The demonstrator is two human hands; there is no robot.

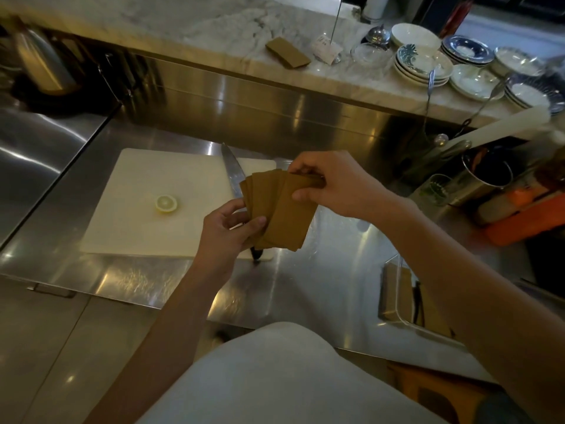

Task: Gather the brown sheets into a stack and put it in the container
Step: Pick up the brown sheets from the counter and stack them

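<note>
A fanned bunch of brown sheets (282, 209) hangs above the steel counter, held between both hands. My left hand (227, 229) pinches its lower left corner with thumb on top. My right hand (333, 182) grips the upper right edge of the fan. A clear container (397, 304) stands on the counter at the lower right, under my right forearm, with brown sheets inside it. One more small pile of brown sheets (287, 52) lies on the marble ledge at the back.
A white cutting board (131, 215) with a lemon half (166, 203) and a large knife (234, 172) lies left of the hands. Stacked plates (425, 64) crowd the ledge at the right. A steel utensil pot (486, 175) and orange items (526, 215) stand at the right.
</note>
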